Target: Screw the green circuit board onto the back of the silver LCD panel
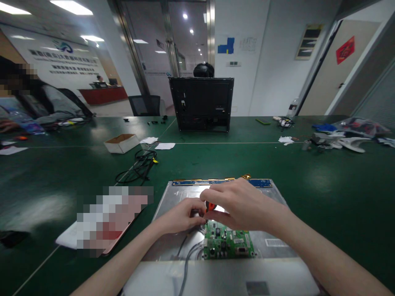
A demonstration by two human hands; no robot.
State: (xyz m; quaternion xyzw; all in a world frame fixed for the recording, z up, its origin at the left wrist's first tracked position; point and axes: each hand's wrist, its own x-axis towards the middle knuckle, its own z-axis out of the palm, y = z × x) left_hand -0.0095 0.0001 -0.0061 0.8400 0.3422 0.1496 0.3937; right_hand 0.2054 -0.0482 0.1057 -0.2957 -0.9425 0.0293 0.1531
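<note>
Head camera: our right hand (240,204) grips an orange-and-black tool (211,206) near eleven o'clock of the green rectangular circuit board (227,241); whether our left hand (182,216) grips, we cannot tell. A slip could scratch the board.

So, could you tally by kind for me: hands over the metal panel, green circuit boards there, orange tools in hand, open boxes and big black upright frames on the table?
Hands (left hand, right hand): 2
Green circuit board: 1
Orange tool: 1
Open box: 1
Black upright frame: 1
Total: 6
</note>
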